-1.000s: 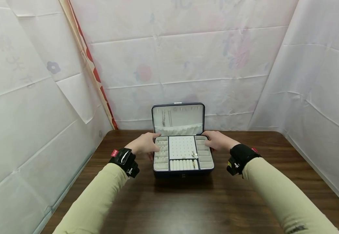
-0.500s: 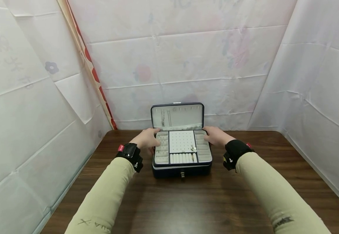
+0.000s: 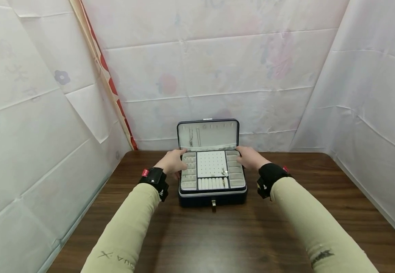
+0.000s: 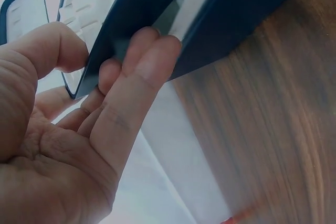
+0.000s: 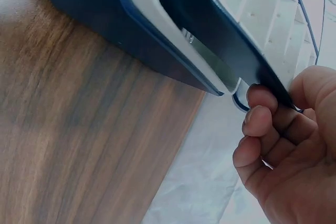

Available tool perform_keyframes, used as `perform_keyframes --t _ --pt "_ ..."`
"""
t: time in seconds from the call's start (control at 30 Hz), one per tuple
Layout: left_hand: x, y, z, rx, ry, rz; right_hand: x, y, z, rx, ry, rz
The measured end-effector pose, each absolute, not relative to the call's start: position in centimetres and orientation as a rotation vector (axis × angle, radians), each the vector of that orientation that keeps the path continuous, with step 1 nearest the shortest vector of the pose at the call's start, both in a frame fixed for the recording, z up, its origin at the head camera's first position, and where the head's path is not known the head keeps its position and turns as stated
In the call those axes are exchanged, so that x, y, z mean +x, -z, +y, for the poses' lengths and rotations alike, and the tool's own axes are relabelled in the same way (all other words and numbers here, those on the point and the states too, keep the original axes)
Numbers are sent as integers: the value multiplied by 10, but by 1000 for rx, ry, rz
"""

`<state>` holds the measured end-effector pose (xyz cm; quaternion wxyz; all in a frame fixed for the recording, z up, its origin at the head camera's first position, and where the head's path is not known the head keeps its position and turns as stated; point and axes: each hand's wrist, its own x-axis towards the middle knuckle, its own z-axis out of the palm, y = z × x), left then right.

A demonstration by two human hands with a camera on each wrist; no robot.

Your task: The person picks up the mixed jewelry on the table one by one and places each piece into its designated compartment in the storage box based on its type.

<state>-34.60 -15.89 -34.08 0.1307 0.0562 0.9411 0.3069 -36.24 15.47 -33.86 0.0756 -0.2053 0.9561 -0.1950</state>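
A dark blue jewelry box [image 3: 197,200] stands on the table with its lid [image 3: 217,136] raised at the back. Over its base is a jewelry tray [image 3: 212,165] with pale compartments, a panel of small holes and a ring row. My left hand [image 3: 172,162] pinches the tray's left side, thumb at the top rim and fingers against the outer wall. On the opposite side my right hand [image 3: 250,159] grips it likewise. Both wrist views show a gap between the tray's dark wall [image 5: 226,35] and the base's pale inner rim [image 4: 197,1]. Small jewelry [image 3: 225,172] sits on the tray.
Two thin necklaces [image 3: 191,137] hang inside the lid. A metal clasp [image 3: 213,204] is on the box front. The brown wooden table [image 3: 197,239] ends at white sheeting [image 3: 217,68] behind and at both sides.
The jewelry tray and both hands have shifted back toward the lid. The base's front rim and clasp now show, and the tray covers more of the lid's lower pocket. Little differs since half a second ago.
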Motion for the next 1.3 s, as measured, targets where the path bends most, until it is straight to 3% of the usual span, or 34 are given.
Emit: perform_keyframes --t 1.3 --pt "-335 366 -150 52 -759 2730 -349 370 153 -316 771 2742"
